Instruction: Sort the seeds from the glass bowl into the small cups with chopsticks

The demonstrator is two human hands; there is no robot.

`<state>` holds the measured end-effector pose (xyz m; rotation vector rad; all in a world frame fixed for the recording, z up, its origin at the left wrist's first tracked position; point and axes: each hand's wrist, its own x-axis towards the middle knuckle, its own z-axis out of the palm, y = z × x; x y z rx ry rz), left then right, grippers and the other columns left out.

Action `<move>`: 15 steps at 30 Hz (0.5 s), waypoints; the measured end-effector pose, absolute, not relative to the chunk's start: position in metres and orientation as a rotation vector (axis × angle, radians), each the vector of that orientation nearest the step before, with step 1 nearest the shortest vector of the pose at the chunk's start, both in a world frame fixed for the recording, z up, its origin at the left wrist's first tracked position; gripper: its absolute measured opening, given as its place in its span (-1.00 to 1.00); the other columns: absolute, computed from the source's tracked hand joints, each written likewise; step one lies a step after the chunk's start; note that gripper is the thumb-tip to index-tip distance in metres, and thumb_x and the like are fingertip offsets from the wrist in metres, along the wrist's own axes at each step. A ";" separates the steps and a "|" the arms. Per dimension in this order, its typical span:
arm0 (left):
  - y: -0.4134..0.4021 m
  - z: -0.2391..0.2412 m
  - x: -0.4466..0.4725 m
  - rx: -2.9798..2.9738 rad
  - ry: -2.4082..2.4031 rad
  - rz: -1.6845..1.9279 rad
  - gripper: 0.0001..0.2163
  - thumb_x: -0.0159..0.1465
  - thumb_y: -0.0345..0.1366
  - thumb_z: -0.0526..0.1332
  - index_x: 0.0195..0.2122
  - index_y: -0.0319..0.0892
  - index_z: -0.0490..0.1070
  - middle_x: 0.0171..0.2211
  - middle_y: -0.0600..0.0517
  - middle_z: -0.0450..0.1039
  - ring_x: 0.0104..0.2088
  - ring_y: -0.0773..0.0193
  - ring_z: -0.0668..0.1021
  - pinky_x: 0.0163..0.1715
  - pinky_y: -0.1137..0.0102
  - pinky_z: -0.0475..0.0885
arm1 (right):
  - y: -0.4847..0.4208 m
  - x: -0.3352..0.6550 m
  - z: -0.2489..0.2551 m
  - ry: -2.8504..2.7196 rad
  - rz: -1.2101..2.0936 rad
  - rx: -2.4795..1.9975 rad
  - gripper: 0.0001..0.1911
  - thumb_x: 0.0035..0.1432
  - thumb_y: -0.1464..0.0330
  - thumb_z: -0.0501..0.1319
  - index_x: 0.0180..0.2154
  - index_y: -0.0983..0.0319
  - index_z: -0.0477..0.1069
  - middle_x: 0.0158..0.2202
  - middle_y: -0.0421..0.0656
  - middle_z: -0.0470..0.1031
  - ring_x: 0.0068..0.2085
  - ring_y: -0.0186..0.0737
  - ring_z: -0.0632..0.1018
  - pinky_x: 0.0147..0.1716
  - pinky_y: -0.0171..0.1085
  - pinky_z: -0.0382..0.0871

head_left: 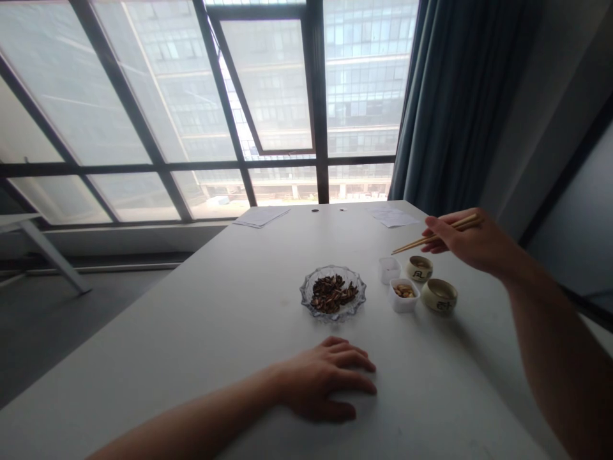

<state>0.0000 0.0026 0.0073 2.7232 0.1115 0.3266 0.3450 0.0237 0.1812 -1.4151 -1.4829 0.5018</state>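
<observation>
My right hand (460,237) is closed around a pair of wooden chopsticks (416,244). Their tips hang above a small clear plastic container (389,271), whose contents are too small to make out. Near it stand a second plastic container (403,296) with tan pieces like nuts, a small ceramic cup (420,269) with something brown inside, and another ceramic cup (439,296) with a dark character on its side. My left hand (335,379) lies on the table with fingers spread, holding nothing. Beyond it sits a scalloped glass bowl (306,299) of dark brown seeds or shells.
The white table (230,319) stretches toward the window (268,89). Paper sheets (261,217) lie at its far left and another sheet (395,218) at its far right. A dark blue curtain (450,108) hangs behind on the right. Another table (52,252) stands left.
</observation>
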 end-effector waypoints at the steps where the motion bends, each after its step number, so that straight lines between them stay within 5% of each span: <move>1: 0.003 0.007 0.000 2.722 0.112 0.325 -0.50 0.37 0.05 0.26 0.27 0.02 0.38 0.32 -0.07 0.41 0.33 0.03 0.43 0.42 0.13 0.14 | 0.025 0.337 0.177 -1.535 0.544 -1.343 -0.58 0.25 0.00 0.39 -0.36 0.23 0.66 -0.37 0.07 0.71 -0.35 0.05 0.74 -0.38 -0.14 0.70; 6: 0.003 0.006 0.001 2.718 0.108 0.341 -0.51 0.37 0.06 0.25 0.26 0.01 0.39 0.31 -0.07 0.42 0.33 0.03 0.43 0.41 0.13 0.13 | 0.037 0.298 0.154 -1.789 0.774 -1.163 -0.42 0.21 -0.13 0.35 -0.26 0.30 0.68 -0.31 0.04 0.73 -0.29 0.01 0.75 -0.29 -0.16 0.70; 15: 0.002 0.006 0.003 2.724 0.101 0.364 -0.51 0.38 0.07 0.24 0.27 0.01 0.39 0.30 -0.07 0.43 0.32 0.03 0.45 0.39 0.14 0.15 | 0.059 0.269 0.115 -2.066 0.745 -1.133 -0.51 0.31 0.00 0.31 -0.31 0.30 0.68 -0.39 -0.01 0.70 -0.36 -0.06 0.71 -0.36 -0.22 0.59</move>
